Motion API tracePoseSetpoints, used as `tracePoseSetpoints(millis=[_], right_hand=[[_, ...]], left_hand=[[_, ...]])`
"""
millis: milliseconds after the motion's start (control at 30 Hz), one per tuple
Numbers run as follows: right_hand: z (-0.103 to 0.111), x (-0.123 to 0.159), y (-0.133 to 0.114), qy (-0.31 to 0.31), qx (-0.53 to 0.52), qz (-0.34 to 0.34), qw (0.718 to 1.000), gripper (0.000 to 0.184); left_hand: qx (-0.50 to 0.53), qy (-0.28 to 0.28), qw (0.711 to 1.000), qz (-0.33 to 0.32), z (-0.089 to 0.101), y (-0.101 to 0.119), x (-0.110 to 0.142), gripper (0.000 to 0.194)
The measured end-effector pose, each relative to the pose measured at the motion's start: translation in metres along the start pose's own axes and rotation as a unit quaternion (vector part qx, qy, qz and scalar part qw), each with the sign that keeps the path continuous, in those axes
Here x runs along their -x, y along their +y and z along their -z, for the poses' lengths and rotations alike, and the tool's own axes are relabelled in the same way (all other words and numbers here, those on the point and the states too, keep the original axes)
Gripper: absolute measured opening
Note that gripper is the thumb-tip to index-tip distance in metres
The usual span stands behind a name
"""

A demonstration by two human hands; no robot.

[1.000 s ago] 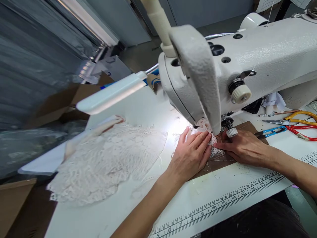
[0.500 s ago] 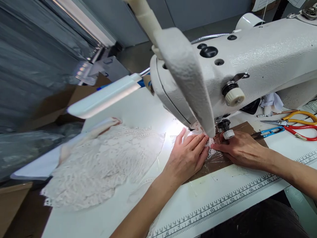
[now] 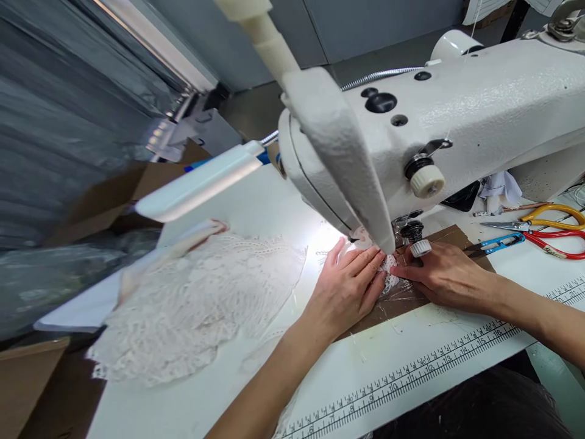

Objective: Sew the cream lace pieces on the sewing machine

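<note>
White lace point(image 3: 390, 274) lies beneath the head of a white sewing machine point(image 3: 457, 103), its upper part hidden by the machine and my fingers. My left hand point(image 3: 350, 283) rests flat on this lace with its fingers stretched out, close to the needle area, which I cannot see. From the right, my right hand point(image 3: 439, 274) reaches in low over the brown plate point(image 3: 397, 308), one extended finger touching the lace edge. Some of its fingers are hidden behind the tension knob point(image 3: 420, 247). A larger heap of white lace fabric point(image 3: 196, 311) spreads over the table on the left.
A lit lamp point(image 3: 205, 180) juts out left of the machine head. Blue thread snips point(image 3: 500, 244), red-handled scissors point(image 3: 555, 244) and yellow-handled scissors point(image 3: 553, 213) lie at the right. A printed ruler point(image 3: 393, 390) runs along the table's front edge. Cardboard boxes point(image 3: 31, 372) stand at the left.
My view has shifted slightly, so the machine head and the lace heap appear a little displaced. Both hands keep nearly the same place on the lace.
</note>
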State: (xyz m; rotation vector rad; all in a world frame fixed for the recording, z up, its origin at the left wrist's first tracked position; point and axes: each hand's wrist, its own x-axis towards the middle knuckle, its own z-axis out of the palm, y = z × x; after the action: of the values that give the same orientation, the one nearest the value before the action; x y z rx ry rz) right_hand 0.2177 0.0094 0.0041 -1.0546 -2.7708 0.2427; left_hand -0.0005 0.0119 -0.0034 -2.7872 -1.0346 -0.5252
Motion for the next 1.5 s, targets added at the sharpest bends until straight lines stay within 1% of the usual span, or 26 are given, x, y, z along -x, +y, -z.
tracePoseSetpoints(millis=[233, 367, 467, 567, 767, 1000, 1100, 1267, 1500], right_hand=[[0.003, 0.000, -0.001, 0.003, -0.004, 0.000, 1.000, 0.031], [0.000, 0.002, 0.000, 0.031, -0.012, 0.005, 0.999, 0.030], [-0.005, 0.004, 0.003, 0.059, -0.028, 0.001, 0.998, 0.033], [-0.008, 0.006, 0.005, 0.074, -0.048, -0.009, 0.996, 0.036], [-0.011, 0.007, 0.008, 0.094, -0.070, -0.004, 0.993, 0.035], [-0.011, 0.007, 0.009, 0.091, -0.077, -0.012, 0.993, 0.034], [-0.011, 0.007, 0.008, 0.093, -0.083, -0.014, 0.992, 0.034], [-0.012, 0.007, 0.011, 0.074, -0.091, -0.023, 0.993, 0.034], [-0.015, 0.008, 0.013, 0.098, -0.090, -0.017, 0.991, 0.034]], left_hand=[[-0.013, -0.001, 1.000, -0.001, 0.000, 0.001, 0.001, 0.027], [-0.018, 0.009, 1.000, 0.008, -0.002, 0.004, 0.001, 0.027], [-0.037, 0.022, 0.999, 0.025, -0.004, 0.006, 0.002, 0.027], [-0.042, 0.029, 0.998, 0.041, -0.004, 0.008, 0.004, 0.028], [-0.033, 0.021, 0.998, 0.039, -0.003, 0.007, 0.003, 0.030], [0.007, -0.003, 0.999, 0.032, -0.001, 0.002, 0.003, 0.033], [0.003, -0.008, 0.999, 0.035, -0.002, 0.001, 0.004, 0.035], [0.003, -0.026, 0.999, 0.045, -0.002, 0.002, 0.005, 0.036], [0.008, -0.024, 0.998, 0.050, -0.001, 0.003, 0.003, 0.036]])
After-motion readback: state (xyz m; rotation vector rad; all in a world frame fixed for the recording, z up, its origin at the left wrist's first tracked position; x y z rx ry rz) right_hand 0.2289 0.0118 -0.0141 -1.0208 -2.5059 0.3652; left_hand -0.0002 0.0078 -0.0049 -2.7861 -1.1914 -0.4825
